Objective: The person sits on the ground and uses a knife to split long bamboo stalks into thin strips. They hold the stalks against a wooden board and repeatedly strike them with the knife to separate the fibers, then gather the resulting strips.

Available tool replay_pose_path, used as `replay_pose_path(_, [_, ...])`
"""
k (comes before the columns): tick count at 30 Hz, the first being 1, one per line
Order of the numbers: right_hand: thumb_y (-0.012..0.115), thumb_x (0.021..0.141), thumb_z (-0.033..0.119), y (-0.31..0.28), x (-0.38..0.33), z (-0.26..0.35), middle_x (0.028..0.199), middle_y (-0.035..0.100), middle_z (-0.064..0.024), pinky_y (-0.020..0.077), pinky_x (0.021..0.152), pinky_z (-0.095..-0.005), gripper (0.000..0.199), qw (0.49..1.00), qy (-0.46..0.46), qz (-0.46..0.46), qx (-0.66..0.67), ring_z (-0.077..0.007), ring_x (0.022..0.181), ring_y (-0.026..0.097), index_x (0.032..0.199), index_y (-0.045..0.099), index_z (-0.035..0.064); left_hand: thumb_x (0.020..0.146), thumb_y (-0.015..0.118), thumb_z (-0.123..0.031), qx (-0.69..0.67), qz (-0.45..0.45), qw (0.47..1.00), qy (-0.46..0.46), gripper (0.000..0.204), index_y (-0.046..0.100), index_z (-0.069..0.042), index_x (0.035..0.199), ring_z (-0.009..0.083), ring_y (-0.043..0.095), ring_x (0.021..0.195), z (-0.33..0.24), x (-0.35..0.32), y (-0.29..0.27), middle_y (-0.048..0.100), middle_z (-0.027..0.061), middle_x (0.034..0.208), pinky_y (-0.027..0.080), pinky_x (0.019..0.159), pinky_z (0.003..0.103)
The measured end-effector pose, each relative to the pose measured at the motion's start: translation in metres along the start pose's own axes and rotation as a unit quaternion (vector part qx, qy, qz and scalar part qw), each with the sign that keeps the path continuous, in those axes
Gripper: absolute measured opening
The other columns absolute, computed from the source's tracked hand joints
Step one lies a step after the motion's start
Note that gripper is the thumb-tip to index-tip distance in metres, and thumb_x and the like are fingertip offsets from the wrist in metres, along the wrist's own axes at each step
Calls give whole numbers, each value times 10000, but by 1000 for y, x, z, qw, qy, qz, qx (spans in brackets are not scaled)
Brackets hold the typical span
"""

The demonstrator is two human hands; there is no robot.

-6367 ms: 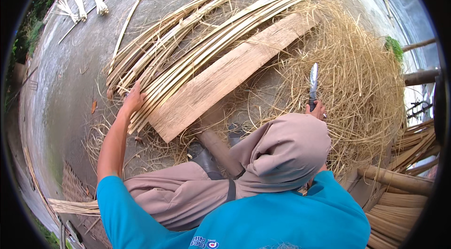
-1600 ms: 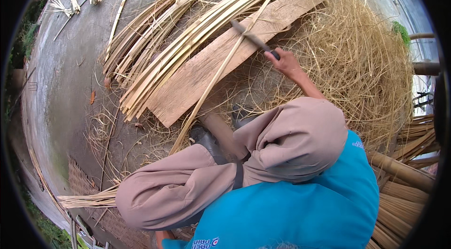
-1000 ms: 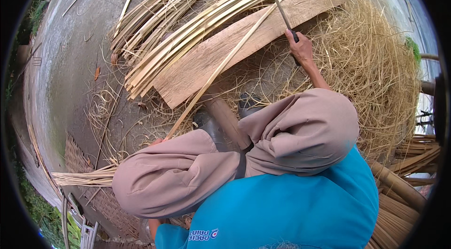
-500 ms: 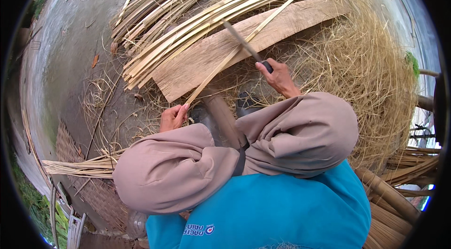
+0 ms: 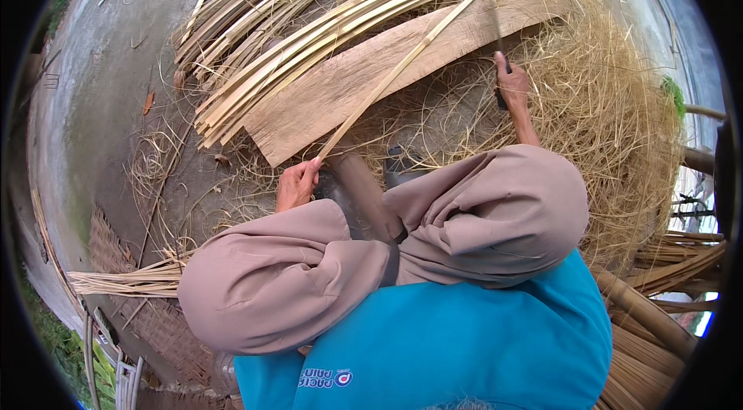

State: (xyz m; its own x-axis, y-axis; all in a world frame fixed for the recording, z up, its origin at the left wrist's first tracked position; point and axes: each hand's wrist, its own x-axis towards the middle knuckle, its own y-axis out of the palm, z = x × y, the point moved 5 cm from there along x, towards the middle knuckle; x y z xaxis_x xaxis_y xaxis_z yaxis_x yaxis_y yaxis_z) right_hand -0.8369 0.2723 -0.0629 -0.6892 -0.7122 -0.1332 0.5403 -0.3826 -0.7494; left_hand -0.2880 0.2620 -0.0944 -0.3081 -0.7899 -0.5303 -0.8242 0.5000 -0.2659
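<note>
Between the thumb and fingers of my left hand (image 5: 298, 184) is the near end of a long, pale bamboo strip (image 5: 422, 42). The strip slants away to the upper right, across a wide wooden board (image 5: 302, 117) and over a bundle of similar strips (image 5: 340, 27). My right hand (image 5: 514, 89) is closed round the dark handle of a knife (image 5: 497, 27). Its blade points away from me over the right part of the board, to the right of the strip and apart from it. The blade is slightly blurred.
A large heap of curly shavings (image 5: 596, 124) covers the ground on the right. Darker strips (image 5: 248, 19) lie beyond the pale bundle. Beside my left knee are more thin strips (image 5: 124, 282) and a woven mat (image 5: 159, 329). A round pole (image 5: 357, 187) stands between my legs.
My right hand has swung the knife right and away from me, off the strip. My left hand has shifted slightly right and up, still gripping the strip's end.
</note>
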Motion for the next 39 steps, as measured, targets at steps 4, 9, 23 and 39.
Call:
replay_pose_path(4, [573,985,611,-3,-19,37,618,578,-24,428,477,-355,599,997,-68,28,-3,-136,538,551,794,637,47,1032,595,-478,-177,54,979,-81,544,507,-89,662,60,316,444,7,-9,1,383,-47,529,243,438,251])
replay_pose_path(9, [694,965,463,97,-198,84,627,608,-142,476,546,-417,466,920,-321,217,-57,-257,559,600,838,632,20,1041,585,-459,-270,114,950,-111,501,454,-123,693,73,281,408,19,5,7,321,-47,501,228,407,254])
replay_pose_path(23, [649,957,566,76,-129,70,643,646,-116,494,509,-434,523,952,-233,193,-48,-287,574,654,836,625,57,1053,564,-440,-361,159,906,-154,506,400,-168,659,89,263,397,27,0,5,283,-53,472,221,412,277])
replay_pose_path(39, [655,937,604,81,-122,82,656,643,-149,506,552,-436,592,952,-222,205,-54,-285,587,647,811,627,27,1013,609,-403,333,-227,888,221,428,566,-119,695,390,468,523,-19,-28,-4,505,150,578,385,550,479])
